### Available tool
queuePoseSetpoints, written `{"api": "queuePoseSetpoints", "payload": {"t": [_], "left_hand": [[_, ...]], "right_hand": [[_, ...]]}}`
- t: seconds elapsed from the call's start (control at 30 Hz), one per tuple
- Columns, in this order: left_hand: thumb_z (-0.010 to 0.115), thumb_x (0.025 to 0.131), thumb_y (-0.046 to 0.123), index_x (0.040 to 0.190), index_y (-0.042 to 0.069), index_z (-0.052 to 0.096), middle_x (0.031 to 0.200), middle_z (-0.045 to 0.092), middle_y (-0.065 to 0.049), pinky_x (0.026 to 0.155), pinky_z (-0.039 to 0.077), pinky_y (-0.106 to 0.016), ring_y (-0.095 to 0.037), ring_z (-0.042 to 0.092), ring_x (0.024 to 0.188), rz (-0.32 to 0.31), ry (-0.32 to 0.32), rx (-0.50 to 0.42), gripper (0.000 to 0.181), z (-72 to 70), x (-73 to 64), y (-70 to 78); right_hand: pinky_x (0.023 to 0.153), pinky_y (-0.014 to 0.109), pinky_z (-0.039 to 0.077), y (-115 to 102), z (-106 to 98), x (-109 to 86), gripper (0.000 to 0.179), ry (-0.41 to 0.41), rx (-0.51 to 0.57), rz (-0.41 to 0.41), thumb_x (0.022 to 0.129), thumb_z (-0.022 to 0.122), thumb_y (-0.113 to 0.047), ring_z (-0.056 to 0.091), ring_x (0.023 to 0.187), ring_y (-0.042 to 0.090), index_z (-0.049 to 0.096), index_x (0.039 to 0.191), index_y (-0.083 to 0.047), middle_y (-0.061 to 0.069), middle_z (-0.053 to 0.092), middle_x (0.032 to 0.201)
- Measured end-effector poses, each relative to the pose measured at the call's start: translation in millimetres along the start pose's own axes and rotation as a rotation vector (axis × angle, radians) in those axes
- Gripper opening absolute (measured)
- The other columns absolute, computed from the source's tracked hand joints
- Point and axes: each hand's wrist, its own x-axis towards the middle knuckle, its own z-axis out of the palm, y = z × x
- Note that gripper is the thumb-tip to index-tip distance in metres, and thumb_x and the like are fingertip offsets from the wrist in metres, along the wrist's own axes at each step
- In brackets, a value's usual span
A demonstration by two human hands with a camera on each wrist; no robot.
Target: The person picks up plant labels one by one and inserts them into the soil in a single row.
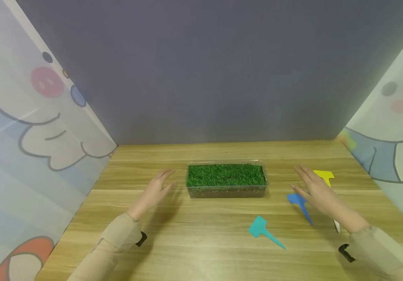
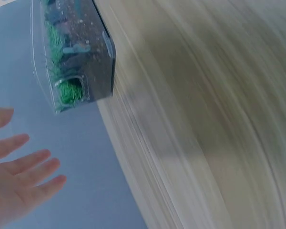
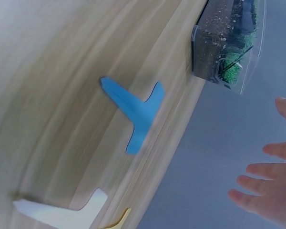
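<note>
A clear plastic box (image 1: 227,192) of dark soil topped with green grass (image 1: 226,175) sits at mid-table in the head view. Left of it my left hand (image 1: 153,194) hovers over the wood, fingers spread and holding nothing. On the other side my right hand (image 1: 318,193) is also spread and bare, above several T-shaped plant labels. The blue label (image 1: 299,203) lies just beside its thumb. Partly hidden under that hand are a yellow label (image 1: 325,175) and a white label (image 3: 66,212). A teal label (image 1: 262,230) lies nearer the front.
The wooden table (image 1: 187,249) ends at a dark grey panel (image 1: 215,78) behind. Cartoon-printed curtains (image 1: 8,175) stand along the left and right sides. Both forearms wear pale sleeves (image 1: 117,234), with a small black strap piece beside each.
</note>
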Motion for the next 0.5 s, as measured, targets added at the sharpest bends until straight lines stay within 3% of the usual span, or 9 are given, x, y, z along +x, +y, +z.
{"api": "queuePoseSetpoints", "payload": {"t": [0.27, 0.5], "left_hand": [[0.055, 0.087, 0.013, 0.119, -0.003, 0.051, 0.117, 0.053, -0.023, 0.086, 0.047, -0.047, -0.035, 0.053, 0.100, -0.041, 0.063, -0.090, 0.036, 8.3, 12.3, 9.1], [0.056, 0.085, 0.006, 0.114, -0.009, 0.053, 0.112, 0.055, -0.024, 0.078, 0.053, -0.039, -0.033, 0.058, 0.092, -0.093, 0.088, -0.190, 0.033, 19.2, 22.4, 13.7]], "right_hand": [[0.083, 0.065, 0.037, -2, 0, 10.8, 0.058, 0.008, 0.014, 0.012, 0.090, 0.052, -0.025, 0.034, 0.109, 0.054, 0.031, 0.129, 0.014, 0.036, 0.032, 0.126], [0.061, 0.048, 0.053, -5, 0, 26.4, 0.052, -0.028, 0.024, 0.087, 0.091, 0.050, -0.024, 0.045, 0.101, 0.050, 0.037, 0.126, 0.013, 0.036, 0.041, 0.121]]}}
